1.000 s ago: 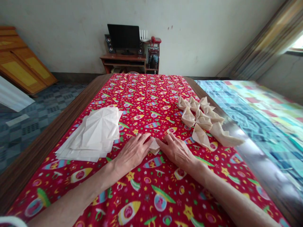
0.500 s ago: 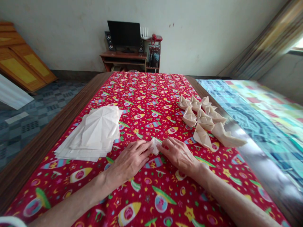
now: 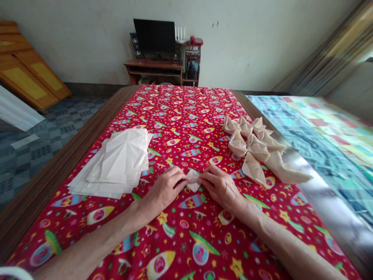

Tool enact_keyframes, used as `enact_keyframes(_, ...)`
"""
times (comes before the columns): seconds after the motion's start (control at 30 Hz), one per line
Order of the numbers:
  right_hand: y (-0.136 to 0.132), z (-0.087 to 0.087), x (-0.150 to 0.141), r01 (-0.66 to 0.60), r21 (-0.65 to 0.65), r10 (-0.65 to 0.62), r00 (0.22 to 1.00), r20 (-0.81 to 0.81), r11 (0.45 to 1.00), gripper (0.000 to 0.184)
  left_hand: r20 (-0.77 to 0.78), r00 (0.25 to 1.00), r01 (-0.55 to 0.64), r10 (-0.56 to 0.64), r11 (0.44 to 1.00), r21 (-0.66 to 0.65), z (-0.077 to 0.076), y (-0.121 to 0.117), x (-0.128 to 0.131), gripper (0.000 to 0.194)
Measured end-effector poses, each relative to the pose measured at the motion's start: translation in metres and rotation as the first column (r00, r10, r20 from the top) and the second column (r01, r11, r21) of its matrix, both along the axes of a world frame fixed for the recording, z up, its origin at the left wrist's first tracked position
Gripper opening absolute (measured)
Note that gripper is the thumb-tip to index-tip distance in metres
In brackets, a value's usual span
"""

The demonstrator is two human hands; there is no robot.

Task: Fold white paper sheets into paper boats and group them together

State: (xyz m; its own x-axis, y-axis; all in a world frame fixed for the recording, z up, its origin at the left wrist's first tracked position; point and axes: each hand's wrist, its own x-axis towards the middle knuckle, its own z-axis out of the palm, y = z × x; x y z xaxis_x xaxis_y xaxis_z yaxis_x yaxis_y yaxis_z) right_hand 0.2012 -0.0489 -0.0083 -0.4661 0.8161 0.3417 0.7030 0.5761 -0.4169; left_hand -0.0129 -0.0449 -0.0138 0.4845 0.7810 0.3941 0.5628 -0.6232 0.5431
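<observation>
Between my hands is a small folded white paper (image 3: pixel 193 181), low over the red cloth. My left hand (image 3: pixel 169 183) pinches its left side with the fingertips. On the other side my right hand (image 3: pixel 219 186) pinches the right corner, fingers bent and pressed together. The fingers cover both ends of the paper; its middle, with creases and a pointed lower tip, shows. A stack of creased white paper sheets (image 3: pixel 122 155) lies to the left of my left hand. Several folded paper boats (image 3: pixel 257 147) stand grouped to the right, beyond my right hand.
A red patterned cloth (image 3: pixel 186 132) covers the brown table (image 3: pixel 96 118). To the right is a surface with a blue and checked cover (image 3: pixel 294 128). At the wall stands a small desk (image 3: pixel 154 67) with a monitor (image 3: pixel 154 35). A wooden cabinet (image 3: pixel 29 66) is at the far left.
The paper's middle shows wider between my fingers, and my hands have drawn slightly apart. Both hands still hold it. The whole view has shifted a little.
</observation>
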Motion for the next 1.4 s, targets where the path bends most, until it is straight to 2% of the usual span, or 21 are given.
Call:
enact_keyframes(0.33,0.001,0.009,-0.008,0.143,-0.006,-0.139,0.969,0.204,0.99,0.02,-0.233,0.963,-0.129,0.137,0.99,0.051,0.003,0.002,0.002,0.016)
enact_keyframes(0.6,0.003,0.014,-0.011,0.139,0.02,-0.137,0.932,0.336,0.99,0.019,-0.321,0.938,-0.135,0.135,0.991,0.021,0.009,0.002,0.003,0.013)
enact_keyframes(0.73,0.002,0.011,-0.007,0.112,0.005,-0.11,0.964,0.244,0.994,0.019,-0.231,0.963,-0.144,0.141,0.99,0.005,0.005,0.0,-0.003,0.01)
enact_keyframes(0.87,0.001,0.004,-0.002,0.096,-0.059,-0.095,0.995,0.023,0.994,0.015,-0.081,0.986,-0.151,0.148,0.988,-0.032,0.002,-0.005,-0.013,0.012)
enact_keyframes(1.03,-0.004,-0.001,-0.011,0.16,-0.215,-0.208,0.952,-0.224,0.963,0.012,-0.091,0.987,-0.138,0.132,0.988,-0.064,0.011,-0.012,-0.007,0.025)
enact_keyframes(1.13,-0.009,0.0,-0.021,0.156,-0.28,-0.23,0.94,-0.254,0.947,0.015,-0.061,0.985,-0.162,0.16,0.986,-0.035,0.016,-0.014,0.005,0.023)
enact_keyframes(1.3,-0.013,0.009,-0.033,0.184,-0.385,-0.3,0.916,-0.266,0.904,0.021,0.022,0.975,-0.222,0.221,0.973,0.059,0.015,-0.017,0.021,0.007)
enact_keyframes(1.4,-0.014,0.014,-0.037,0.16,-0.423,-0.292,0.918,-0.269,0.892,0.026,0.06,0.975,-0.22,0.214,0.967,0.131,0.012,-0.015,0.023,0.012)
